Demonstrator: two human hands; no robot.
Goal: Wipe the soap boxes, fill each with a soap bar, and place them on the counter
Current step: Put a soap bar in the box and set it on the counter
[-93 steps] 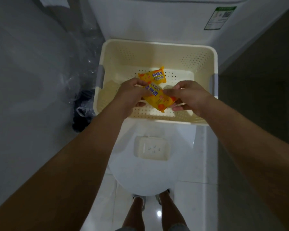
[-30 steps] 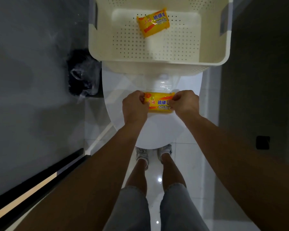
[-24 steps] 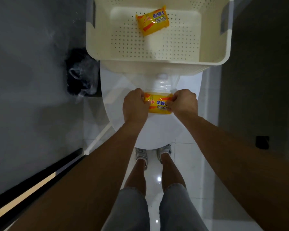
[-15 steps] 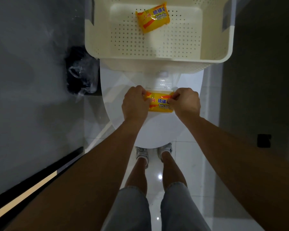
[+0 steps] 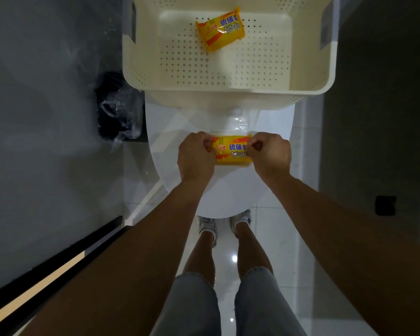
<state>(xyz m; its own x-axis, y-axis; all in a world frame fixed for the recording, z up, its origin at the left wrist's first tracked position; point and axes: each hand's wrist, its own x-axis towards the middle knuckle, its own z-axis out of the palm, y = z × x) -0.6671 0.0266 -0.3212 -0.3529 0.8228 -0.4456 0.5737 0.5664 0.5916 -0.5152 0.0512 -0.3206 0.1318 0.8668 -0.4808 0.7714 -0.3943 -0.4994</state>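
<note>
Both hands pinch one wrapped soap bar (image 5: pixel 233 150): left hand (image 5: pixel 196 155) curled on its 9 o'clock end, right hand (image 5: pixel 269 154) curled on its 3 o'clock end, fingers tucked over the wrapper edges. Yellow wrapper, blue print, held level above a white toilet lid (image 5: pixel 228 192). Just at 12 o'clock of the held bar, a clear soap box (image 5: pixel 237 122) sits on the lid, partly hidden by the bar; can't tell whether it holds anything. Further toward 12 o'clock, a cream perforated basket (image 5: pixel 308 76) with a second wrapped soap bar (image 5: pixel 220 29) lying tilted on its floor near the far wall. At 9 o'clock of the lid, a dark bin with a plastic liner (image 5: pixel 119 110) against the grey wall. At 6 o'clock, person's legs in denim shorts, sneakers (image 5: pixel 207 224) on glossy white tile.
</note>
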